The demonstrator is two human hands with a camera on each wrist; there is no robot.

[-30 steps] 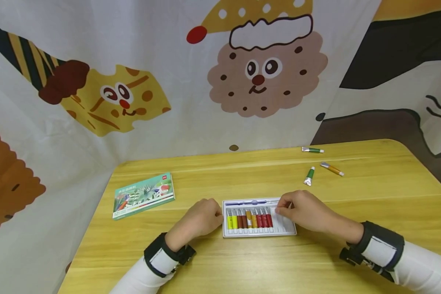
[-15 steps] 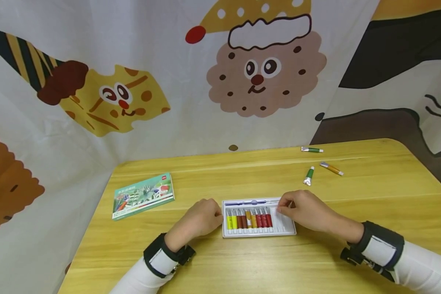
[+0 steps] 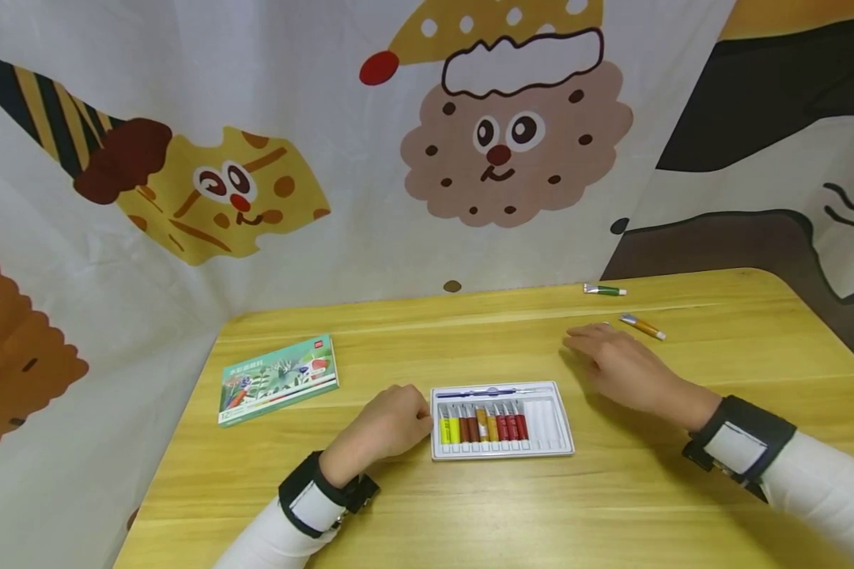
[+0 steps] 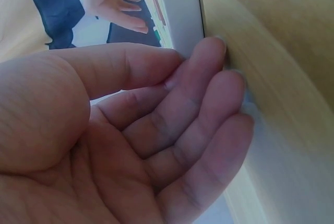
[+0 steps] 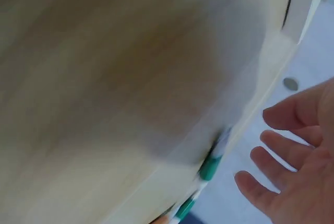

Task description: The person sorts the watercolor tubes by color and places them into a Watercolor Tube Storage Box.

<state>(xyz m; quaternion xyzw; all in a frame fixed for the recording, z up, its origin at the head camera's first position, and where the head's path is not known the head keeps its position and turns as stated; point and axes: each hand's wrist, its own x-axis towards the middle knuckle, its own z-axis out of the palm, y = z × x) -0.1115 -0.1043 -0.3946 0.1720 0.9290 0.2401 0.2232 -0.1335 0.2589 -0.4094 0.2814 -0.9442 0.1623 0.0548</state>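
Note:
A white paint tray [image 3: 565,442] lies flat on the table, with several yellow, brown, ochre and red paint tubes [image 3: 473,427] side by side and bare slots at its right end. A blue paintbrush [image 3: 470,394] lies along its top groove. At the tray's left edge my left hand [image 3: 394,419] pinches the rim, thumb and forefinger together in the left wrist view. My right hand [image 3: 619,367] is beyond the tray's right end, fingers spread and holding nothing. It covers most of a green paint tube in the head view; the right wrist view shows this green paint tube [image 5: 211,164] near the fingertips.
An ochre paint tube [image 3: 643,326] lies just right of my right hand, and another green tube [image 3: 605,290] near the table's back edge. A green paint box [image 3: 279,379] lies at the left. A printed cloth [image 3: 356,261] hangs behind the table [image 3: 470,514].
My right hand has left the tray's right end and moved back and right, over the nearer green paint tube, its fingers opening out. The left hand and tray have stayed put.

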